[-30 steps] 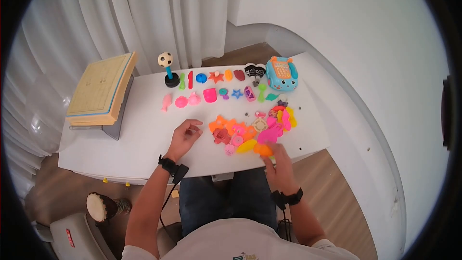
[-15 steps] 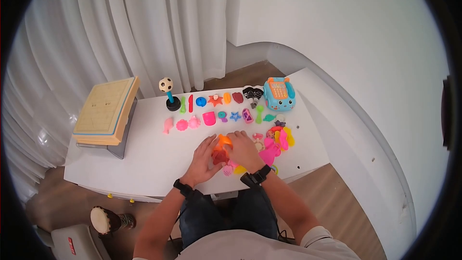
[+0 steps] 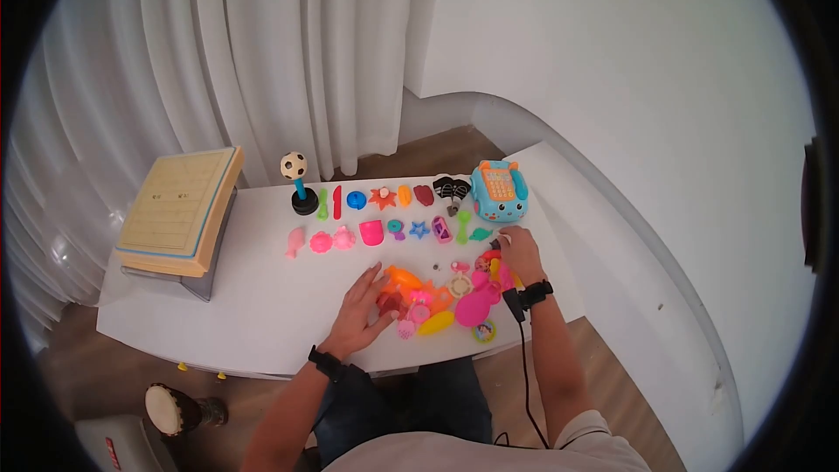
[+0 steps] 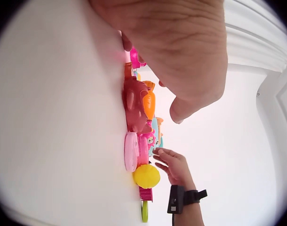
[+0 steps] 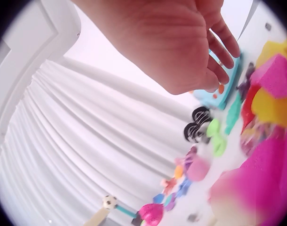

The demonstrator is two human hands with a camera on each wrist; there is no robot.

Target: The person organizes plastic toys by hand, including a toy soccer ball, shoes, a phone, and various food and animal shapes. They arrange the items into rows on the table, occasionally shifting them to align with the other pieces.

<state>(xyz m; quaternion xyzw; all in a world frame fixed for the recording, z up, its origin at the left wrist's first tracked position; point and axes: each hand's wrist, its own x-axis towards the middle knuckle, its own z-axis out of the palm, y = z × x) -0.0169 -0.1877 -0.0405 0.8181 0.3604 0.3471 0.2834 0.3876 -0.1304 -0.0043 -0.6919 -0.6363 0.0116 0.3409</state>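
Note:
My left hand (image 3: 354, 315) lies at the left end of a pile of small plastic toys, fingers stretched along its edge. Beside its fingertips is an orange toy (image 3: 403, 278), and a dark red toy (image 3: 391, 304) is near the thumb. In the left wrist view, an orange piece (image 4: 149, 104) overlaps the dark red toy. My right hand (image 3: 522, 258) hovers over the right end of the pile, near a dark grey piece (image 5: 246, 79) and yellow and pink pieces. Its fingers are loosely bent, with nothing seen between them. A pink toy (image 3: 474, 308) and a yellow one (image 3: 436, 323) lie between the hands.
Two rows of small toys, including a blue star (image 3: 419, 230) and a pink cup (image 3: 371, 232), lie behind the pile. A toy telephone (image 3: 500, 192) stands back right, a football on a stand (image 3: 294, 166) back left. A wooden board (image 3: 179, 207) leans on the left.
My right hand carried an orange toy from the front right to the pile's left end, let it go there, then moved to the pile's right end. My left hand moved in beside the pile.

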